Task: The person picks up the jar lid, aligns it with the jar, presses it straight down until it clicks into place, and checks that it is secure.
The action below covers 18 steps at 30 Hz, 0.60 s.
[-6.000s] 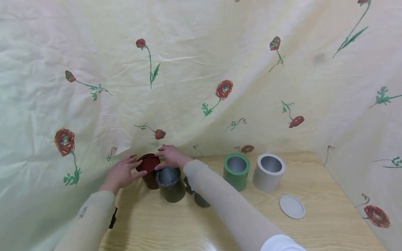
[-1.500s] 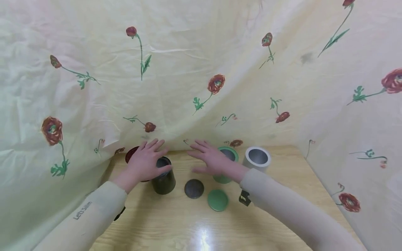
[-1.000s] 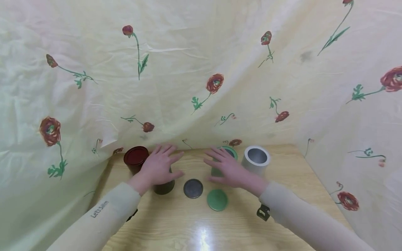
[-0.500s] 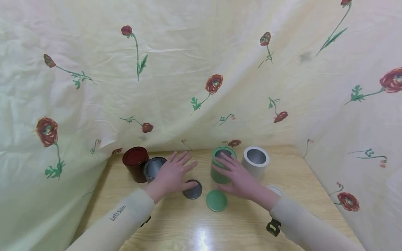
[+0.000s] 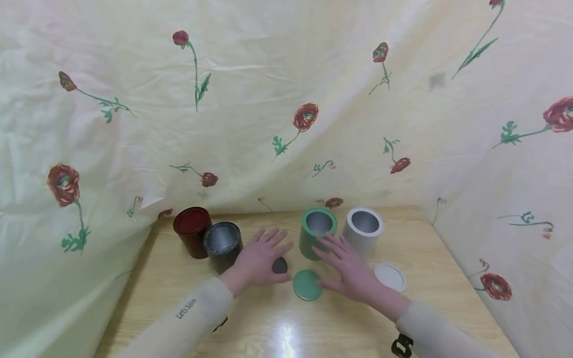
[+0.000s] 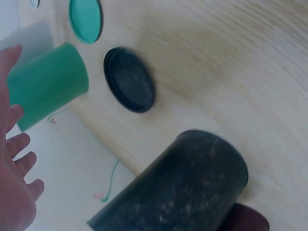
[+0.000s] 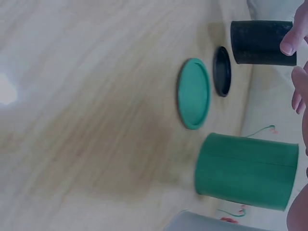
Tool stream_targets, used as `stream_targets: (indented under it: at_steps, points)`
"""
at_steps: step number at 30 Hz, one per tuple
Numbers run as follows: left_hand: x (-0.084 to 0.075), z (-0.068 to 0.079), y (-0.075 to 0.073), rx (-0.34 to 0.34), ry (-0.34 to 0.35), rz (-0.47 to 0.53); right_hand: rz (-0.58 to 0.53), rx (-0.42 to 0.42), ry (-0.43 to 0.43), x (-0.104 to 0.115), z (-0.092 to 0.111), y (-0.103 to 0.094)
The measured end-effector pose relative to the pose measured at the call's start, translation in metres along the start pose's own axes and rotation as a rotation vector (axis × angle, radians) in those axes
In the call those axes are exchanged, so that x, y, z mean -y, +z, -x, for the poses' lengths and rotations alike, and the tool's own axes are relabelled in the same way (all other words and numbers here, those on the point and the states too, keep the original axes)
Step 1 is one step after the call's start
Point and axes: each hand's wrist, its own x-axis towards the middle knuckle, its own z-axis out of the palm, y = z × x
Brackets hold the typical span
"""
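My left hand (image 5: 261, 258), fingers spread and holding nothing, hovers over the black lid (image 6: 129, 79), partly covering it in the head view. Just left of it stands the black canister (image 5: 223, 244), uncovered. My right hand (image 5: 349, 271) also has its fingers spread and holds nothing; it is in front of the green canister (image 5: 319, 233), whose top is off. The round green lid (image 5: 307, 285) lies flat on the table between the two hands, near the right thumb. Beside the right wrist lies the white lid (image 5: 390, 277).
A dark red canister (image 5: 192, 232) with its lid on stands behind the black one at the left. The uncovered white canister (image 5: 363, 231) stands right of the green one. Flowered cloth (image 5: 250, 99) hangs behind and beside the wooden table (image 5: 268, 328).
Six seconds ago both hands were at the red canister. Since then they have drawn back, and in the last second and a half both have moved rightward and nearer, exposing the red and black canisters.
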Motion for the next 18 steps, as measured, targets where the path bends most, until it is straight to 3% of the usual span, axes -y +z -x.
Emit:
stream_targets:
  at_steps: [12,18]
  points:
    - [-0.005,0.000,0.034,0.051,-0.044,0.021,-0.010,-0.057,0.001,-0.001,0.030,0.021]
    - [-0.005,-0.001,0.049,0.078,-0.060,0.024,0.008,-0.021,0.036,-0.004,0.042,0.034]
